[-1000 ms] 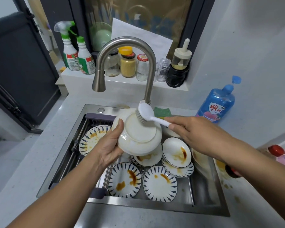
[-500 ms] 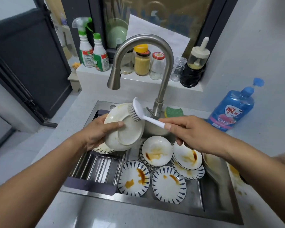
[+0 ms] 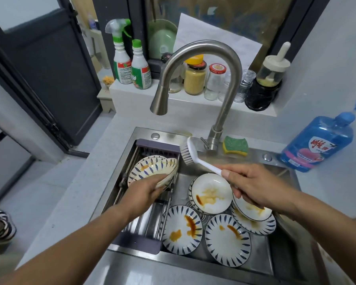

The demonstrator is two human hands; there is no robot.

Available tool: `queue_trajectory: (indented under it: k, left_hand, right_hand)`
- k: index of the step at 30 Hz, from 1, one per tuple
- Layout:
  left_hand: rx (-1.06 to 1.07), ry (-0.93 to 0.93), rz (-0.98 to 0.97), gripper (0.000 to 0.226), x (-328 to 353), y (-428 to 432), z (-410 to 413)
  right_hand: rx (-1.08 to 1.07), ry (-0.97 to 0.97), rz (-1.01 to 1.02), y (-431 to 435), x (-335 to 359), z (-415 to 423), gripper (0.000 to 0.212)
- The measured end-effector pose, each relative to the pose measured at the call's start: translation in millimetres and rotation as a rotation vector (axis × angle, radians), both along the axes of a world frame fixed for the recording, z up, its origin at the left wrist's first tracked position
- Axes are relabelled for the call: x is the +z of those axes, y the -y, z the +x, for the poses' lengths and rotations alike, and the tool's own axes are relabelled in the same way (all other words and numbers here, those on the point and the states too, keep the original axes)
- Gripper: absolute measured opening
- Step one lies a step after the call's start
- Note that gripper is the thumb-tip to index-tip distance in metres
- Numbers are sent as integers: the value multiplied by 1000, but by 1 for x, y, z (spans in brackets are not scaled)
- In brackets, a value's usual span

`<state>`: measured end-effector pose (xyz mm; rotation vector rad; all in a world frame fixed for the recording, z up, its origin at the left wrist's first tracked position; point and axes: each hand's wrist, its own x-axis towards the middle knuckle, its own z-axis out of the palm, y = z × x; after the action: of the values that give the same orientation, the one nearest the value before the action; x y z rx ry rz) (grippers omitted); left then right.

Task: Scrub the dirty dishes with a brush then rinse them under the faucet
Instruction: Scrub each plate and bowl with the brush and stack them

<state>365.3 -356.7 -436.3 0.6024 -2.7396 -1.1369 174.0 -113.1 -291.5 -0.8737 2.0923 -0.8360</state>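
My left hand [image 3: 146, 192] grips a blue-patterned plate [image 3: 162, 168] by its near rim, resting it on another stained plate [image 3: 141, 165] on the drying rack [image 3: 150, 221] at the sink's left. My right hand [image 3: 257, 186] holds a white dish brush [image 3: 193, 154] by the handle, its bristles in the air just right of that plate, not touching it. Several sauce-stained plates lie in the steel sink [image 3: 284, 256], among them a white one [image 3: 211, 193] and two blue-patterned ones [image 3: 182, 229] [image 3: 227, 239]. The faucet [image 3: 201, 79] arches above with no water running.
A green and yellow sponge [image 3: 235, 146] lies by the faucet base. A blue soap bottle [image 3: 317, 144] stands on the counter at the right. Jars and two spray bottles [image 3: 130, 64] line the ledge behind the sink. A dark door is at the left.
My left hand has lowered the plate from an upright position under the brush down onto the plate on the rack. The brush has come off the plate and is held still in the air.
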Motion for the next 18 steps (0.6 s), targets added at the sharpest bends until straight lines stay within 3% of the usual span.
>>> queue_trajectory:
  k: [3,7,18]
  left_hand:
    - [-58,-28,-108,53,-23,1,-5]
    - [-48,106,-242,58,-56,9,-13]
    - [-75,362,-263,54,-80,7,-20]
  right_hand:
    - [-3,-1,6,-3,-9,-3,30]
    - [2,-47,39,-5,-20,-7,30]
    - [11,-20,43,-15,-39,-17,26]
